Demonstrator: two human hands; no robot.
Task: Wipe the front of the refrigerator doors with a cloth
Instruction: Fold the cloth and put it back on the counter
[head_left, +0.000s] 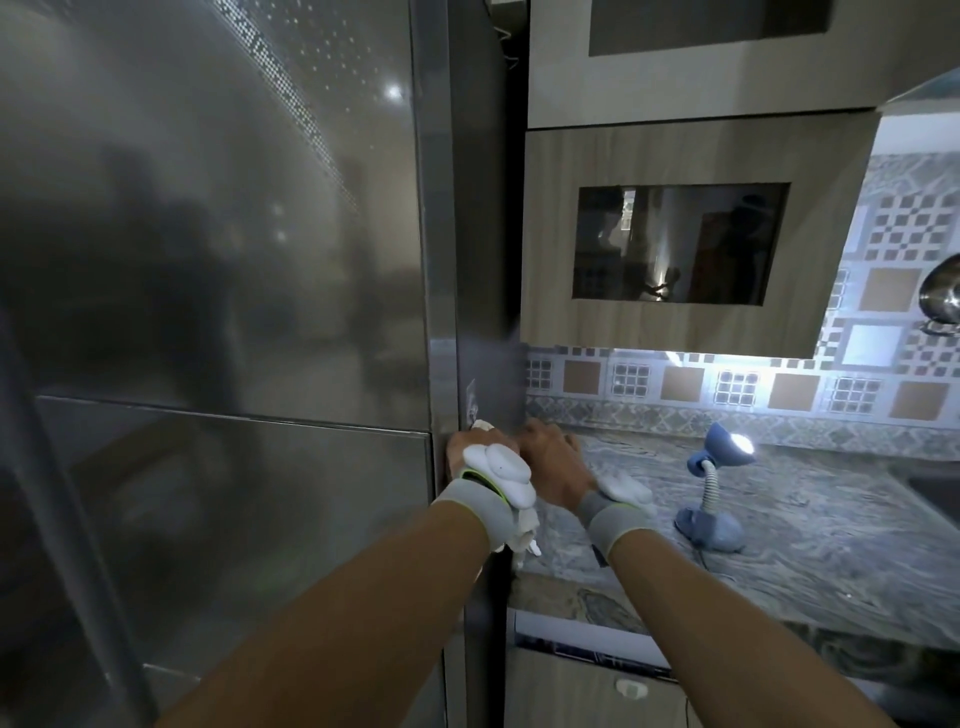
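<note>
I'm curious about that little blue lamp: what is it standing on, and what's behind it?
The blue lamp stands lit on a marbled countertop. Behind it rises a patterned tile backsplash. Its cord trails off the base; where that leads cannot be seen.

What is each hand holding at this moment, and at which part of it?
The left hand grips a white cloth near its upper part; the rest hangs below the wrist. Whether the right hand holds anything cannot be told.

Lamp (714, 488) on counter (810, 525), right of refrigerator (218, 260).
</note>
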